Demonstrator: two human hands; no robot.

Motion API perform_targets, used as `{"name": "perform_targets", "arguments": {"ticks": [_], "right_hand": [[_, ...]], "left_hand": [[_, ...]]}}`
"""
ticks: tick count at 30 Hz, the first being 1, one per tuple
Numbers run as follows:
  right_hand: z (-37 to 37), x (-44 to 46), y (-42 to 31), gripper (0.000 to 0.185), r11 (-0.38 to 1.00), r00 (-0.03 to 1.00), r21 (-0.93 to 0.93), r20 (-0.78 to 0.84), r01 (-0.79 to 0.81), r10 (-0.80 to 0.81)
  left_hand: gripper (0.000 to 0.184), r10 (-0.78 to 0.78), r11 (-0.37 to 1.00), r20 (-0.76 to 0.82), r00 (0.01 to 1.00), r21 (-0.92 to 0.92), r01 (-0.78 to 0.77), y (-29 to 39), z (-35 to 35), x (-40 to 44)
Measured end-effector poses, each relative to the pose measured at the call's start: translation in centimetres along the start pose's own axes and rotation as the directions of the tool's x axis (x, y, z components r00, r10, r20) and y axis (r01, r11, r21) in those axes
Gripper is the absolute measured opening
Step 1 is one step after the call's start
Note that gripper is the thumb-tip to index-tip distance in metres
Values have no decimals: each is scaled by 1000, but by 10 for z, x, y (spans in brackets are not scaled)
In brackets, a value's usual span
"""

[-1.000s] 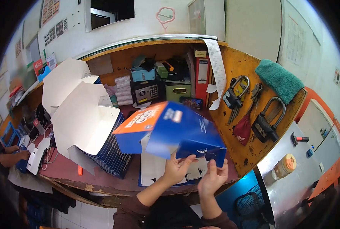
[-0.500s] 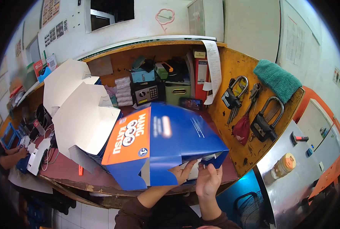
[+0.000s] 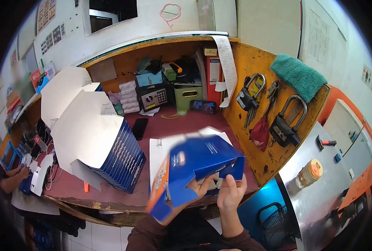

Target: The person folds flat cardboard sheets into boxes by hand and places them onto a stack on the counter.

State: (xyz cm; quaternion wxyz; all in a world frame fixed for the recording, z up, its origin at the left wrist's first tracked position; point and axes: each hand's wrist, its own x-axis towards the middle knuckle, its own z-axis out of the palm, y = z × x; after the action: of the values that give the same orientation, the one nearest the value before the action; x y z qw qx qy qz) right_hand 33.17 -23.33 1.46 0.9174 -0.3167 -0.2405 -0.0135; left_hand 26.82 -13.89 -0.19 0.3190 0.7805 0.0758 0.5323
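Note:
A blue and orange cardboard box (image 3: 207,150), partly folded and blurred by motion, is tilted above the desk in front of me. My left hand (image 3: 203,189) is closed around its near edge, with some fingers hidden inside the opening. At the box's near right corner, my right hand (image 3: 231,193) pinches a blue flap between thumb and fingers. Beneath the box lies white and blue flat cardboard (image 3: 154,146). To the left stands a tall nested stack of blue boxes (image 3: 125,152) with white lids raised.
A black phone (image 3: 140,128) lies behind the stack. Against the back are a small safe (image 3: 154,98), a green bin (image 3: 188,98) and a propped phone (image 3: 203,106). Padlocks (image 3: 284,129) hang on the right panel. Another person's hands (image 3: 22,171) work at far left.
The box has swung toward me and to the right, its orange side tipping down. The flat cardboard below and the black phone have come into view. Both hands still grip the box.

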Motion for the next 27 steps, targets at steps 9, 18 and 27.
{"name": "perform_targets", "arguments": {"ticks": [9, 18, 27], "right_hand": [[4, -8, 2, 11, 777, 849, 411, -11, -477, 528], [-9, 8, 5, 18, 678, 812, 449, 270, -582, 518], [24, -45, 15, 68, 986, 986, 109, 118, -129, 116]], "left_hand": [[21, -191, 910, 226, 955, -323, 259, 5, -2, 0], [31, -418, 21, 369, 830, -909, 415, 28, -41, 32], [22, -486, 264, 214, 848, -888, 376, 29, -29, 2]]}}
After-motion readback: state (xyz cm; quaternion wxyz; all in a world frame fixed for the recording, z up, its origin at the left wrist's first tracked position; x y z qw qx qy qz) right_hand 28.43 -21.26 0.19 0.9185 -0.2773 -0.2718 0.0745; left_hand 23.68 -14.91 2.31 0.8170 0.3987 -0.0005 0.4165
